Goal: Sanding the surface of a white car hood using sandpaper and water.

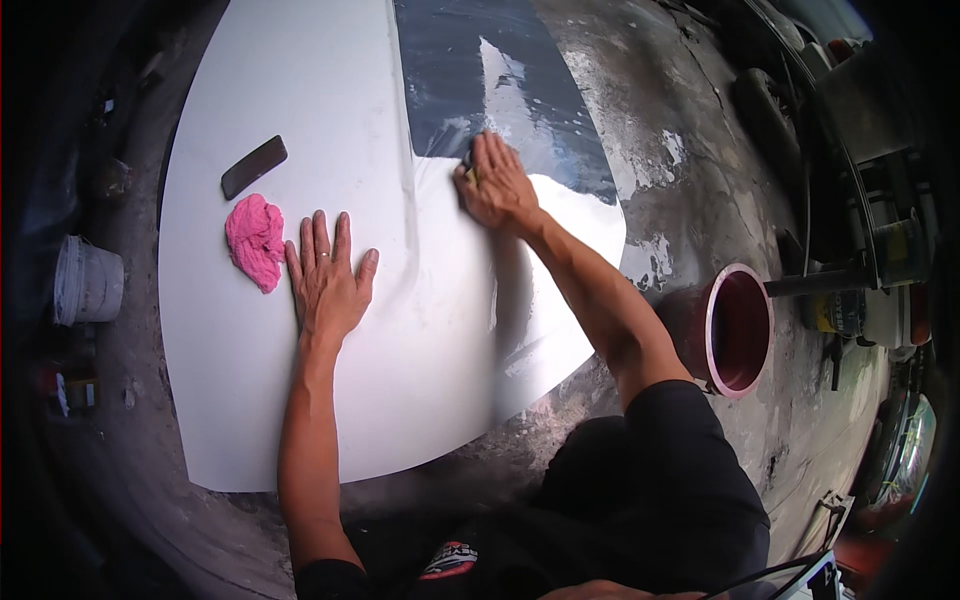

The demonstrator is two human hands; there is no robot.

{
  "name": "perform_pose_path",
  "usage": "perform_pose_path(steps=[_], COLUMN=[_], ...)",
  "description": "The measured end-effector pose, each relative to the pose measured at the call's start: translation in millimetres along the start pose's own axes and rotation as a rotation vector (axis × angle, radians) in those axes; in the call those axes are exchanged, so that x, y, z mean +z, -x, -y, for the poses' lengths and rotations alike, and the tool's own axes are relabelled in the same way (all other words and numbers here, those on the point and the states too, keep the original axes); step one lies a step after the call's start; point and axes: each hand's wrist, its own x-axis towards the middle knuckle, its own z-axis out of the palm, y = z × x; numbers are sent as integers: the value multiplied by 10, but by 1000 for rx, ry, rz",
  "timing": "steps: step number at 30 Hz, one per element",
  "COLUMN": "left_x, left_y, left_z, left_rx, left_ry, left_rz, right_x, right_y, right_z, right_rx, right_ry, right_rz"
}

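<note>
A large white panel (370,400), curved like a car bonnet, lies in front of me with a dark grey patch (440,80) at its far right. My left hand (328,285) rests flat on the white surface, fingers spread and holding nothing. Just left of its fingertips is a crumpled pink cloth (256,242). A dark rectangular block (254,167) lies beyond the cloth. My right hand (497,185) presses on the panel at the border of the grey patch, fingers close together. Something small and yellowish shows by its thumb; the rest is hidden under the palm. Whitish wet smears cross the patch.
A dark red bucket (712,330) stands on the stained concrete floor (690,160) right of the panel. To the left is a white pail (88,281). Metal racking (850,150) with containers lines the right side.
</note>
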Motion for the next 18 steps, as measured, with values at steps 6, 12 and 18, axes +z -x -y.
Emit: perform_pose_path(steps=[6, 12, 18], left_x=[11, 4, 21], left_y=[2, 8, 4], left_z=[-20, -28, -33], left_rx=[-2, 5, 15], left_ry=[-3, -38, -57], left_rz=[-2, 4, -11], right_x=[-148, -262, -208], right_y=[666, 325, 831], right_z=[213, -547, -130], right_rx=[-348, 55, -305], right_ry=[3, 8, 37], right_rz=[255, 83, 274])
